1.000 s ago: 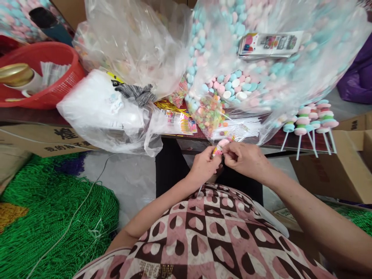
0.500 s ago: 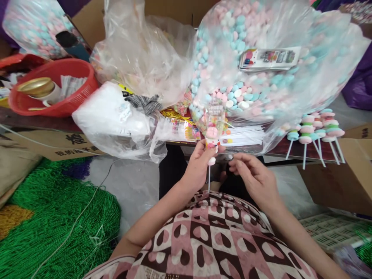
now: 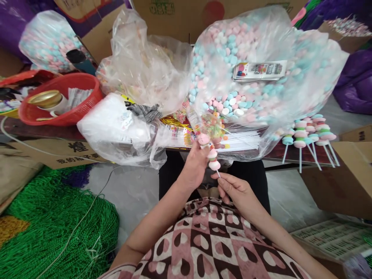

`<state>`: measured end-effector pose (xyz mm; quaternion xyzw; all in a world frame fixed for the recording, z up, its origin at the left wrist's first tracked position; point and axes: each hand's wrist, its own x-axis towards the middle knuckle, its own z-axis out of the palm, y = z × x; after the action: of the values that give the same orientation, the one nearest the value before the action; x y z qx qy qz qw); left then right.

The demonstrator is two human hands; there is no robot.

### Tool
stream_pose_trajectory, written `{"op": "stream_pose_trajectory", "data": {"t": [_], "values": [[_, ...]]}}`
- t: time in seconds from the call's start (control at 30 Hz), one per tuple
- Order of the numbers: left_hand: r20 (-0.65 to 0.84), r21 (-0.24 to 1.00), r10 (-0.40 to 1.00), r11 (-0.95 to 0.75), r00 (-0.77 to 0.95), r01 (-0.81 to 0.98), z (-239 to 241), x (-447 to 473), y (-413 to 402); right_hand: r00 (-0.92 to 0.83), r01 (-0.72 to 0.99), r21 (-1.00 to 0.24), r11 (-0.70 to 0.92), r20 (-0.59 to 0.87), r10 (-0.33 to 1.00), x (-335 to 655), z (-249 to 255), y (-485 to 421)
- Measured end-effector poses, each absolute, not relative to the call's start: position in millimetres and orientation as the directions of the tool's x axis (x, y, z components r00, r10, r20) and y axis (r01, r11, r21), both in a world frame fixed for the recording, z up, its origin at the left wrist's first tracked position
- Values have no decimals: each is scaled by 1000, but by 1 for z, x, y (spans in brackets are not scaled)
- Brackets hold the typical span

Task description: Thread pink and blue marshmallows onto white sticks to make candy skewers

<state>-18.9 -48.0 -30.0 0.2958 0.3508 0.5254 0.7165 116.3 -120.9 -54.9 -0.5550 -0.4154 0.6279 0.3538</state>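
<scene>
A candy skewer (image 3: 212,158), with pink, white and green discs on a thin white stick, stands tilted between my hands in front of the table edge. My left hand (image 3: 195,164) is closed on its upper part, where a narrow clear wrapper (image 3: 196,123) sits over the top candies. My right hand (image 3: 232,190) pinches the stick's lower end from below. Just behind, a big clear bag of pink, blue and white candies (image 3: 261,73) lies on the table.
Several finished skewers (image 3: 308,131) lean at the table's right edge beside cardboard boxes (image 3: 345,174). A red basket (image 3: 61,100) with a gold lid stands at left, crumpled plastic bags (image 3: 139,73) in the middle, green bead strings (image 3: 52,221) on the floor at left.
Both hands first worked close together at the skewer's top. The left hand then raised it with the wrapper on top, and the right hand dropped to pinch the stick's lower end.
</scene>
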Motion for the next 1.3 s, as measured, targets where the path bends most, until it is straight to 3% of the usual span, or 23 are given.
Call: {"op": "stream_pose_trajectory", "data": {"t": [0.2,0.47,0.63,1.0,1.3], "values": [[-171,772,973,229,153,-592,-29,-18,-36,-161,76,-911,-406,-413,896,119,-56,-123],[-265,769,937,348,228,-536,-37,-5,-56,-129,-12,-914,-406,-402,907,117,-55,-120],[-183,841,979,204,91,-500,-38,-16,-50,-17,22,-950,-312,-313,950,123,-58,-118],[-46,989,999,49,28,-141,-42,-17,-56,147,274,-958,-85,-45,988,133,-64,-120],[190,949,981,-174,-36,261,-41,-21,-55,128,339,-941,-18,28,991,134,-65,-121]]}}
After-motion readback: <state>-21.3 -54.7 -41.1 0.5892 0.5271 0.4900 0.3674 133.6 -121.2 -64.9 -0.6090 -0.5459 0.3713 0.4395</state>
